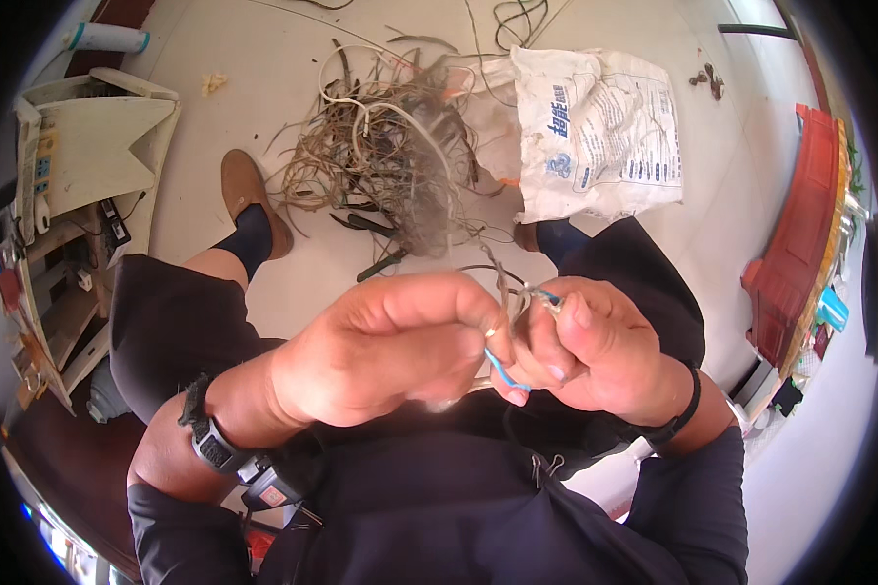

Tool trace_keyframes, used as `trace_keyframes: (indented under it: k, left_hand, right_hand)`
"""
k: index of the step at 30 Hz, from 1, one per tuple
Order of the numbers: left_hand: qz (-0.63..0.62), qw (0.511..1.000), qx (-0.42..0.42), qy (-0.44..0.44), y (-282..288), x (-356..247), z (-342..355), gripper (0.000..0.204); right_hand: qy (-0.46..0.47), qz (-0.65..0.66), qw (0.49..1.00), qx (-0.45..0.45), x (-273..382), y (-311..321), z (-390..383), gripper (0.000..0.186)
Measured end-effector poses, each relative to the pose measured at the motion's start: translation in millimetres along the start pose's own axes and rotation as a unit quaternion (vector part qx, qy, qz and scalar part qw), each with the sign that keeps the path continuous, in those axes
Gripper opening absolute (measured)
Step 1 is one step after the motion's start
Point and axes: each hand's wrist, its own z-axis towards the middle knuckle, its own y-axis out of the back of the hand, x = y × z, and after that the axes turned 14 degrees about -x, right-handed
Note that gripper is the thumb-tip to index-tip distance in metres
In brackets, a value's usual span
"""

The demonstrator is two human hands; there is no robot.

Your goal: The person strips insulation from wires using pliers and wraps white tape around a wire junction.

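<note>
My left hand (385, 346) and my right hand (595, 341) meet in front of my lap, fingers closed. Between them runs a thin blue wire (502, 370), pinched by the left fingertips and reaching down to the right fingers. A greyish frayed cable (502, 268) hangs over the right fingers, with a dark blue bit near the thumb. On the floor beyond lies a tangled heap of old wires (371, 156). Dark-handled pliers or cutters (380, 261) lie at its near edge, partly hidden by my left hand.
A white woven sack (600, 136) with blue print lies right of the heap. At the left stands a pale wooden cabinet (98, 146) with shelves. A red-brown wooden piece of furniture (800, 244) is at the right. My brown shoe (244, 185) is beside the heap.
</note>
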Motion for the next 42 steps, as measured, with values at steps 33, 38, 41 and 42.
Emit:
trace_keyframes:
  k: [33, 38, 41, 42]
  left_hand:
    - [-0.093, 0.966, -0.146, -0.19, 5, -25, 14, 0.015]
    - [-0.069, 0.967, -0.151, -0.193, 16, -17, 18, 0.015]
    - [-0.066, 0.965, -0.158, -0.2, 21, -11, 21, 0.015]
    - [-0.066, 0.965, -0.157, -0.2, 20, -11, 22, 0.015]
  right_hand:
    - [0.115, -0.041, 0.987, -0.101, 16, 7, 34, 0.039]
    - [0.129, -0.112, 0.977, -0.13, 21, 1, 41, 0.036]
    - [0.154, -0.142, 0.968, -0.14, 23, 3, 44, 0.033]
    - [0.171, -0.161, 0.962, -0.14, 22, 6, 45, 0.032]
